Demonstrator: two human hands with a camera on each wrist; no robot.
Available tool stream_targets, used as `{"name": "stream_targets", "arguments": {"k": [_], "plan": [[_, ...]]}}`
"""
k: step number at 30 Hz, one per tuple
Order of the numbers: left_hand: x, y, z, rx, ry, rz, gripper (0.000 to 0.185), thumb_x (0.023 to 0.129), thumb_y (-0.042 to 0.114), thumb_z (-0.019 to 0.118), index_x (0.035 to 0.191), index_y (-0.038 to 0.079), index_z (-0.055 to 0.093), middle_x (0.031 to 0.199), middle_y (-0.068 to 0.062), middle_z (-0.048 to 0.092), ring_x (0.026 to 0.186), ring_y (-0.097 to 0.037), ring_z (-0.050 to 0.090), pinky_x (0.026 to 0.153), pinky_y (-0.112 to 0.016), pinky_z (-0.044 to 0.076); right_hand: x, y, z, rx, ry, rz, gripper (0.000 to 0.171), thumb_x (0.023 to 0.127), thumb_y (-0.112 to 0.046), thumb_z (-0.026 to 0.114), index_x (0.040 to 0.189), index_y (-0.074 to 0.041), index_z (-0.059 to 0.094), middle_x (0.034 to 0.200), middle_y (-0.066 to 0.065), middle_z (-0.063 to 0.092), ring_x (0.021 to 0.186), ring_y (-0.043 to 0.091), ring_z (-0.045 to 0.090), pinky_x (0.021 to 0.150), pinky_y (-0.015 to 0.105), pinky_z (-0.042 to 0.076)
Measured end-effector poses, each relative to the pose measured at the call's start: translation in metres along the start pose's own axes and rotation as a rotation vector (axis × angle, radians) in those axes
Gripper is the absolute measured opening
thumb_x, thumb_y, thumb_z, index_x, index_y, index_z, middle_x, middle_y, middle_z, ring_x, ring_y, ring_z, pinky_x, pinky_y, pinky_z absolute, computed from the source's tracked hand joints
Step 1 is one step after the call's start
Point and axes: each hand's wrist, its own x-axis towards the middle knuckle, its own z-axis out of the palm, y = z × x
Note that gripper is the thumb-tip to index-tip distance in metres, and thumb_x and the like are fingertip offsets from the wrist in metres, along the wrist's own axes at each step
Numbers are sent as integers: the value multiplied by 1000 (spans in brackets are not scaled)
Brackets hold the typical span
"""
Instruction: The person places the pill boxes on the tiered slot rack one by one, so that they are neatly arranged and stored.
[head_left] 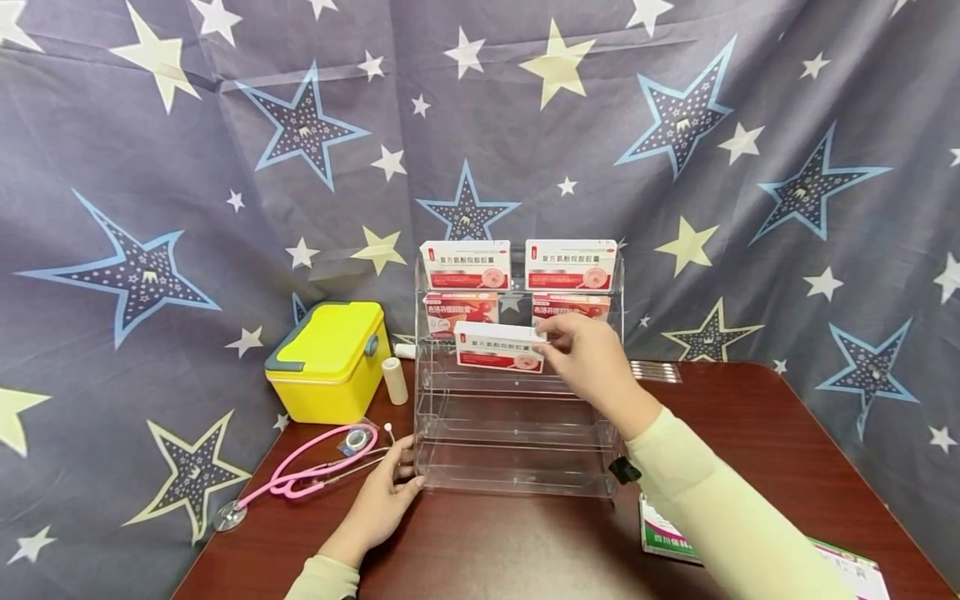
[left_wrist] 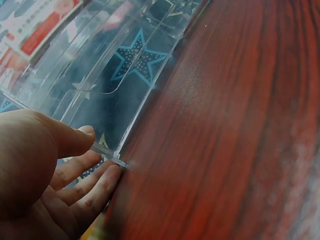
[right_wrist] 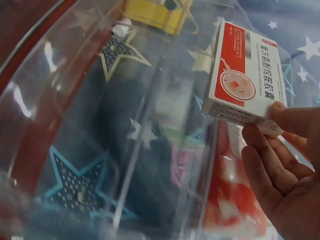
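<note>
A clear acrylic display rack point(head_left: 517, 482) with stepped tiers stands on the table. My right hand point(head_left: 592, 362) pinches the right end of a white-and-red medicine box point(head_left: 498, 357) between thumb and fingers, in front of the middle tiers. In the right wrist view the box point(right_wrist: 255, 75) is tilted, its printed face showing. My left hand point(head_left: 382, 500) holds the rack's lower left corner; in the left wrist view the thumb point(left_wrist: 82, 140) lies on one side of the edge and the fingers on the other. Two white-and-red boxes, left point(head_left: 467, 265) and right point(head_left: 572, 265), stand on the top tier.
Red boxes point(head_left: 461, 312) fill part of the second tier. To the left are a yellow case point(head_left: 326, 358), a white roll point(head_left: 394, 382) and a pink stethoscope point(head_left: 281, 482). Green-and-white boxes point(head_left: 663, 537) lie under the right forearm. A star-patterned curtain point(head_left: 480, 125) hangs behind.
</note>
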Motion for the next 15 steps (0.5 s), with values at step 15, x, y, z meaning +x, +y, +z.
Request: {"name": "stream_targets", "arguments": {"k": [15], "plan": [[1, 3, 0, -4, 3, -9, 62, 96, -6, 71, 150, 18, 52, 127, -15, 65, 109, -30, 68, 87, -38, 59, 3, -11, 45, 66, -115, 44, 17, 92, -18, 84, 108, -18, 78, 108, 0, 70, 80, 7, 73, 70, 32, 60]]}}
